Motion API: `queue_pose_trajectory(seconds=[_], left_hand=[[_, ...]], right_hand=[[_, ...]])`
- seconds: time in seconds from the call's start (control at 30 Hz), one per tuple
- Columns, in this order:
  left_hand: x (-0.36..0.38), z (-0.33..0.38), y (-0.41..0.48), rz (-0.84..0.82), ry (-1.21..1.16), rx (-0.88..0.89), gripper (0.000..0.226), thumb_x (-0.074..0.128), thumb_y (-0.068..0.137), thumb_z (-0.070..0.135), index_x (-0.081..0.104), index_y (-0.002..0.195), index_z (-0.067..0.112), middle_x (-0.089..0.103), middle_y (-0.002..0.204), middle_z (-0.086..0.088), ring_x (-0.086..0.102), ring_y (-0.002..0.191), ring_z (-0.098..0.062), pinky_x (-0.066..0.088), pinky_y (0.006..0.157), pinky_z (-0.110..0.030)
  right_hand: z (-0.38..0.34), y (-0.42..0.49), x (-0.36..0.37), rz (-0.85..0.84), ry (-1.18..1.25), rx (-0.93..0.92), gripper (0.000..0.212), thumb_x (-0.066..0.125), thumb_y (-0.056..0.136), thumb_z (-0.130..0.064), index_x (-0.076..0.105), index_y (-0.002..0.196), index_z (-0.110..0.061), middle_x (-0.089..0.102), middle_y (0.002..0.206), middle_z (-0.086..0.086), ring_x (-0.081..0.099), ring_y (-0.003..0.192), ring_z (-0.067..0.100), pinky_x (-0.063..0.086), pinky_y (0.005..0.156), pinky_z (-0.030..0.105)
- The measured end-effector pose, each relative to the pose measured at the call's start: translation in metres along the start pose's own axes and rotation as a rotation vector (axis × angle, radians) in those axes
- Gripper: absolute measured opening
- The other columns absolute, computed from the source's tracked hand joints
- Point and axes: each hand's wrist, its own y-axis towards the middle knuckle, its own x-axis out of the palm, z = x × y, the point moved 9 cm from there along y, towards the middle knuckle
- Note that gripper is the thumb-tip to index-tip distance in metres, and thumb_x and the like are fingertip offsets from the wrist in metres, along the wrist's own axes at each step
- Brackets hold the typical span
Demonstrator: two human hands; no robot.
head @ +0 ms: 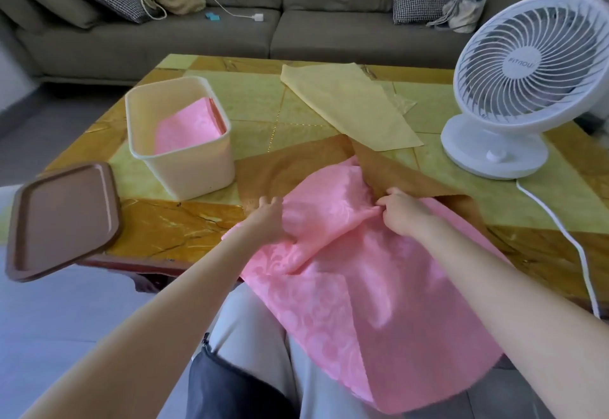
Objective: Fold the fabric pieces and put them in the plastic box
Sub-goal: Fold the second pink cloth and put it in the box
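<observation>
Left grip point(268, 220) and right grip point(400, 212) clutching glossy pink swirl-patterned fabric point(346, 286), rumpled, over matte brown cloth point(290, 168)

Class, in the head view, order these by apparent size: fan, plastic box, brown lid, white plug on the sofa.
1. fan
2. plastic box and brown lid look alike; lid nearer the camera, so unranked
3. white plug

both hands point(268, 220) point(400, 212) gripping pink fabric point(329, 286) over table edge point(158, 237), plastic box point(184, 168) left
</observation>
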Motion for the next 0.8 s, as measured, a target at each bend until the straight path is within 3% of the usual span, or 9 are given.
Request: queue_pose_trajectory(seconds=[0.2,0.3,0.37,0.47,0.57,0.63,0.7,0.8], left_hand=[[0.0,-0.003,0.01,-0.005,0.03,-0.046,0.081,0.081,0.068,0.032,0.037,0.131,0.004,0.04,0.126,-0.016,0.051,0.108,-0.029,0.045,0.079,-0.032],[-0.002,-0.002,0.013,-0.002,0.041,-0.035,0.063,0.077,0.071,0.031,0.05,0.121,0.005,0.049,0.117,-0.014,0.053,0.101,-0.026,0.042,0.071,-0.029],[-0.008,0.001,0.013,0.032,0.023,-0.015,0.041,0.073,0.073,0.023,0.06,0.108,0.006,0.051,0.103,-0.009,0.054,0.089,-0.025,0.045,0.068,-0.03],[-0.024,0.006,0.009,0.139,-0.05,0.002,0.007,0.062,0.076,0.01,0.06,0.082,0.01,0.049,0.08,-0.001,0.052,0.078,-0.027,0.044,0.063,-0.032],[-0.038,0.021,0.002,0.207,-0.109,0.078,0.022,0.056,0.077,0.006,0.04,0.064,0.015,0.046,0.067,0.0,0.045,0.069,-0.026,0.036,0.057,-0.032],[-0.045,0.038,-0.006,0.202,-0.19,0.184,0.029,0.052,0.078,0.001,0.035,0.062,0.018,0.05,0.068,-0.001,0.053,0.064,-0.027,0.042,0.055,-0.034],[-0.049,0.05,-0.015,0.194,-0.254,0.264,0.022,0.05,0.079,-0.003,0.042,0.068,0.015,0.055,0.071,-0.003,0.061,0.06,-0.028,0.048,0.053,-0.032],[-0.055,0.054,-0.021,0.192,-0.239,0.3,0.025,0.052,0.081,-0.004,0.048,0.071,0.019,0.052,0.065,0.003,0.059,0.055,-0.023,0.045,0.05,-0.026]], right_hand=[[0.009,0.014,-0.019,0.062,0.032,0.082,0.042,0.039,0.095,-0.01,0.041,0.136,-0.001,0.032,0.143,0.017,0.04,0.129,0.035,0.034,0.107,0.041],[0.021,0.015,-0.061,0.259,0.131,0.18,0.053,0.043,0.095,-0.008,0.024,0.141,0.009,0.017,0.15,0.024,0.029,0.136,0.037,0.025,0.111,0.04],[0.019,0.01,-0.087,0.409,0.09,0.178,0.059,0.044,0.094,-0.007,0.017,0.144,0.008,0.005,0.154,0.024,0.017,0.141,0.037,0.021,0.113,0.041],[-0.01,0.004,-0.086,0.44,0.125,0.037,0.057,0.043,0.093,0.0,0.025,0.146,-0.008,0.001,0.158,0.012,0.014,0.144,0.031,0.023,0.114,0.04],[-0.056,-0.003,-0.068,0.399,0.163,-0.223,0.056,0.047,0.093,0.0,0.032,0.144,-0.016,0.012,0.158,0.001,0.027,0.141,0.024,0.029,0.112,0.035],[-0.083,-0.006,-0.053,0.266,0.186,-0.369,0.069,0.052,0.089,0.004,0.027,0.146,-0.025,0.015,0.157,-0.007,0.029,0.139,0.017,0.027,0.109,0.028],[-0.102,-0.007,-0.042,0.157,0.153,-0.47,0.076,0.049,0.085,0.013,0.031,0.144,-0.031,0.025,0.154,-0.009,0.031,0.138,0.014,0.026,0.106,0.024],[-0.112,-0.007,-0.038,0.124,-0.01,-0.518,0.06,0.045,0.089,0.008,0.047,0.135,-0.031,0.043,0.141,-0.001,0.038,0.131,0.021,0.033,0.101,0.031]])
